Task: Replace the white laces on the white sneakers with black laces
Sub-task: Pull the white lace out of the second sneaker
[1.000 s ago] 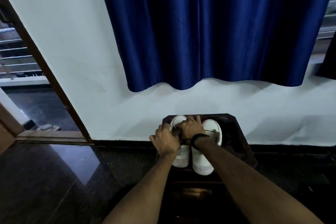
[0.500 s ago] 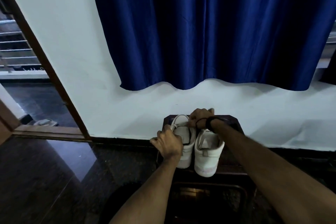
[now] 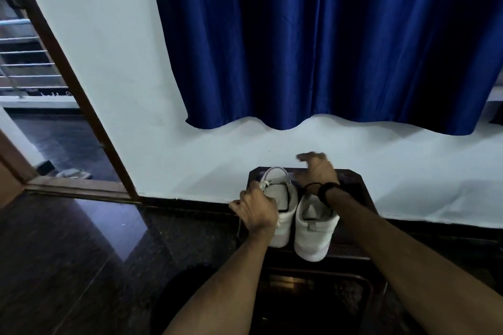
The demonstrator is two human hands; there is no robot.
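Home interior: blue curtain (image 3: pixel 326 41), wooden doorframe (image 3: pixel 73 84), polished floor (image 3: pixel 68 253).

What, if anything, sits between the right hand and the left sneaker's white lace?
Nothing visible does. The right hand hovers blurred just behind the left sneaker, beside the white lace loop, with only open air between. The left hand already grips that lace's near end.

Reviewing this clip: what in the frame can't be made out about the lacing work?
- Right hand, head view: motion-blurred, so its grip is unreadable.
- Left sneaker eyelets: hidden behind the left hand.
- Right sneaker front: covered by the right wrist.
- Black laces: none identifiable against the dark table.
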